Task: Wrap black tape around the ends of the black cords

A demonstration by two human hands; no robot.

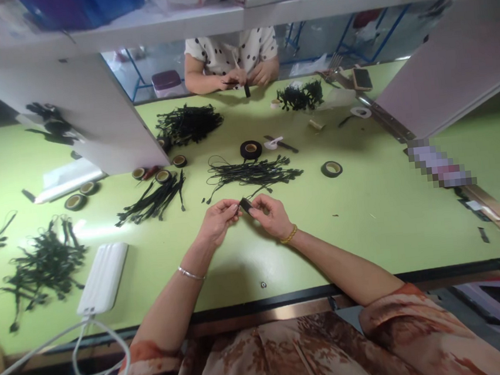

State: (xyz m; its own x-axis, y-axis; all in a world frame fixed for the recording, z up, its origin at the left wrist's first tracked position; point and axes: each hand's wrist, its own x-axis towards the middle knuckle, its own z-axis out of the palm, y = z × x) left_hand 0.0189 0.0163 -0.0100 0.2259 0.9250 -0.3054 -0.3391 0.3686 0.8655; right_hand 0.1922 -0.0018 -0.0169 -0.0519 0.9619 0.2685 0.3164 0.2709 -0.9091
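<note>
My left hand (220,220) is closed in a pinch on the end of a thin black cable (238,207), mostly covered by the fingertips. Close beside it, my right hand (273,216) grips what looks like a roll of black tape (246,204), seen edge-on and partly hidden by the fingers. Both hands meet above the green table, in front of a spread bundle of black cables (253,172). Behind that bundle lies a larger black tape roll (250,149). Another black tape roll (332,169) lies to the right.
More black cable heaps (47,263) lie at left, near a white power bank (103,278) with a white cord. Further cables (151,200) and tape rolls are left of centre. Upright panels (75,116) support a shelf (172,27). A person (232,59) works opposite.
</note>
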